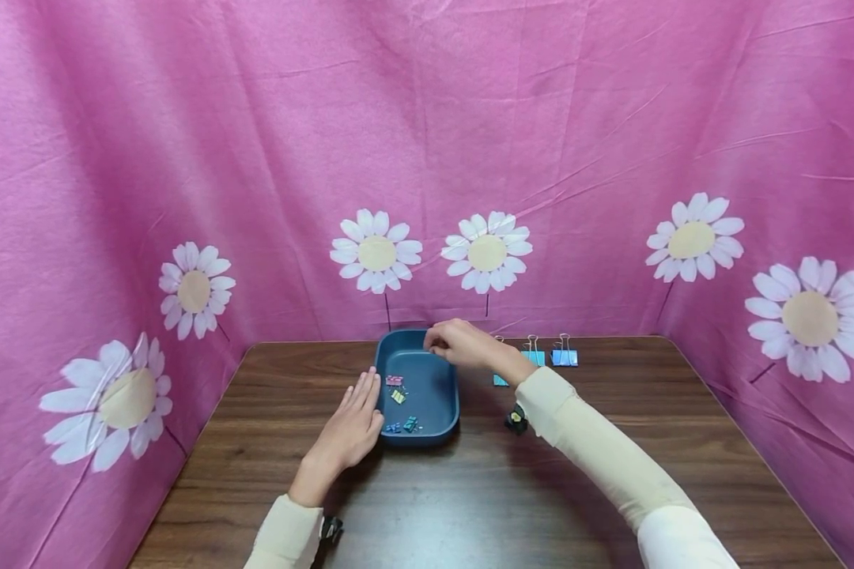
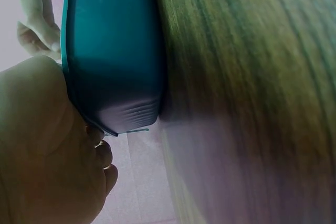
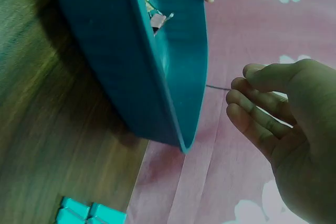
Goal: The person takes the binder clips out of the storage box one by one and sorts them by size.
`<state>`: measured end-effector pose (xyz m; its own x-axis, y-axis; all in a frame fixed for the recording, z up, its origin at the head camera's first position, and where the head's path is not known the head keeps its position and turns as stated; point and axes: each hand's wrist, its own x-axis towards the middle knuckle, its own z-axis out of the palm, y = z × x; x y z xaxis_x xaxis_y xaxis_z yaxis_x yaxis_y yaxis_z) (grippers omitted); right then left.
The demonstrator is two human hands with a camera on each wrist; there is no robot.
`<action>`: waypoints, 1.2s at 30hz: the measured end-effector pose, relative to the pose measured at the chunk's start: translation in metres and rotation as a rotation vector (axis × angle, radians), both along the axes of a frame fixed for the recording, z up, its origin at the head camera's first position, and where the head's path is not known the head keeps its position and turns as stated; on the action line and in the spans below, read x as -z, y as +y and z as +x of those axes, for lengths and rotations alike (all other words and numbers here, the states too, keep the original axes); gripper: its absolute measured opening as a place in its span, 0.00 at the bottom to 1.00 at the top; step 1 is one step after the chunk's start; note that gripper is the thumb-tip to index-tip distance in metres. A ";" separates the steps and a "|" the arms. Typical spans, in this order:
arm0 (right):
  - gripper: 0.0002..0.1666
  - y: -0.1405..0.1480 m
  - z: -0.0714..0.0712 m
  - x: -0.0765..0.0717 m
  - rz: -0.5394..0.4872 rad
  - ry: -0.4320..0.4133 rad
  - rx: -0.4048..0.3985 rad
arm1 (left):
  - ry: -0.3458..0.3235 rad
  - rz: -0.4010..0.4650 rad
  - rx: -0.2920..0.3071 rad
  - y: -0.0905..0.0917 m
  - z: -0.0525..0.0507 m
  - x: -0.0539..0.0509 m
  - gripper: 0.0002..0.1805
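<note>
A dark blue-teal tray (image 1: 440, 399) stands near the table's back edge. My left hand (image 1: 356, 415) rests with fingers extended along its left rim; in the left wrist view the hand (image 2: 47, 140) lies against the tray's wall (image 2: 113, 40). Over the tray's far right corner hovers my right hand (image 1: 459, 342), its fingers bent and thumb close to the fingertips. In the right wrist view nothing shows between those fingers (image 3: 257, 100). Inside the tray lie small binder clips: a pink one (image 1: 394, 381), a yellow one (image 1: 398, 397), a teal one (image 1: 410, 423) and a blue one (image 1: 393, 427).
Right of the tray, along the back edge, are larger binder clips: a teal one (image 1: 534, 358), a blue one (image 1: 564, 358) and another teal one (image 1: 500, 380) partly behind my right forearm. A pink curtain (image 1: 427, 158) with daisies hangs around the wooden table (image 1: 612, 442).
</note>
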<state>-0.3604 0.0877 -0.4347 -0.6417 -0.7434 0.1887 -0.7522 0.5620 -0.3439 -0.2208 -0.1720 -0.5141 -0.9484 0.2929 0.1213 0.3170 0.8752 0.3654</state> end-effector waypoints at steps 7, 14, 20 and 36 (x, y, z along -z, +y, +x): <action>0.10 -0.029 0.001 -0.003 0.106 0.056 -0.063 | -0.006 0.006 -0.004 0.000 -0.001 0.001 0.36; 0.10 -0.054 0.003 0.009 0.231 0.124 -0.149 | 0.015 0.035 0.003 0.002 -0.002 0.002 0.36; 0.15 -0.070 0.005 0.020 0.350 0.034 -0.131 | 0.004 0.024 0.007 0.003 -0.001 -0.001 0.35; 0.35 -0.092 0.018 0.029 0.581 -0.162 -0.075 | 0.027 0.017 0.013 0.001 -0.001 0.001 0.35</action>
<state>-0.3420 -0.0042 -0.4634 -0.5703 -0.7398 -0.3572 -0.7606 0.6398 -0.1107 -0.2222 -0.1711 -0.5150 -0.9409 0.3027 0.1520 0.3382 0.8647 0.3713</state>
